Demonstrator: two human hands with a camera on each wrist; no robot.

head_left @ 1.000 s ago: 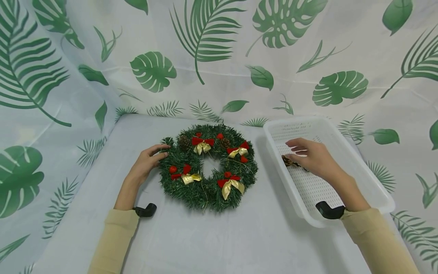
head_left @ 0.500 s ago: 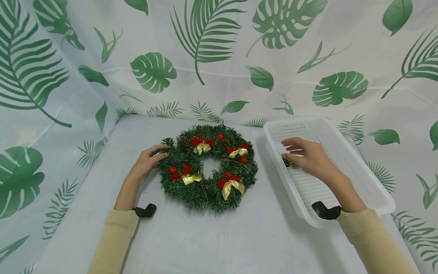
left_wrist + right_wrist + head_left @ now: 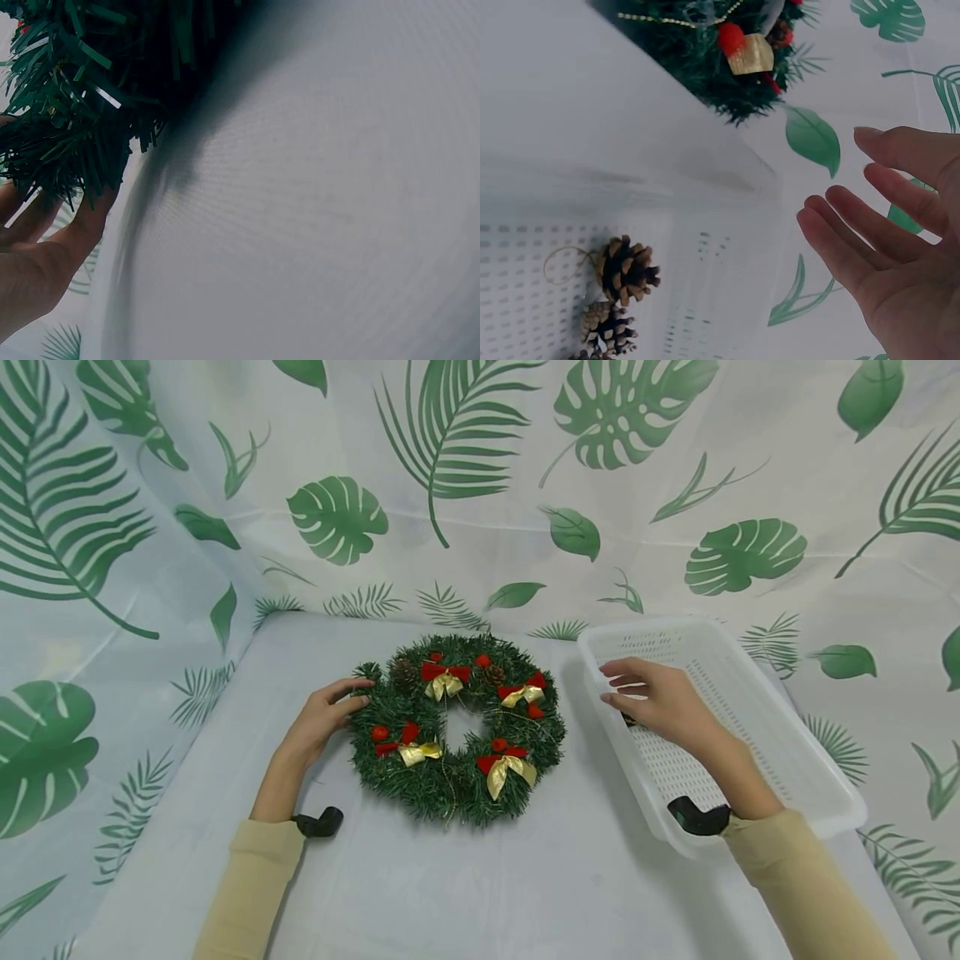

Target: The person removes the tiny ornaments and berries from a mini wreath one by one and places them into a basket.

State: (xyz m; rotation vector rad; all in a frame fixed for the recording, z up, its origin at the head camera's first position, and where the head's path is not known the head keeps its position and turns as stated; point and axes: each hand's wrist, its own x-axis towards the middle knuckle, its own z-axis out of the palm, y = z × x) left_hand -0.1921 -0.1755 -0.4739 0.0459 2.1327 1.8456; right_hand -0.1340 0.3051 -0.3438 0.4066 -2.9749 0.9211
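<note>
A green tinsel wreath lies flat on the white surface, dressed with red-and-gold bows, red berries, pine cones and thin gold bead strings. My left hand holds its left edge; in the left wrist view the fingers curl about a tinsel sprig, their tips partly hidden. Above the left rim of a white plastic basket hovers my right hand, fingers loosely bent and nothing in them. The right wrist view shows loose pine cones in the basket, one with a string loop; the hand mostly covers them in the head view.
The basket stands right of the wreath, with high perforated walls. Behind the table hangs a white cloth printed with green leaves. A black wrist camera sits on the right wrist, another on the left.
My right hand has shifted left over the basket toward its left rim, covering more of the pine cones in the head view. The left hand and the wreath have stayed in place.
</note>
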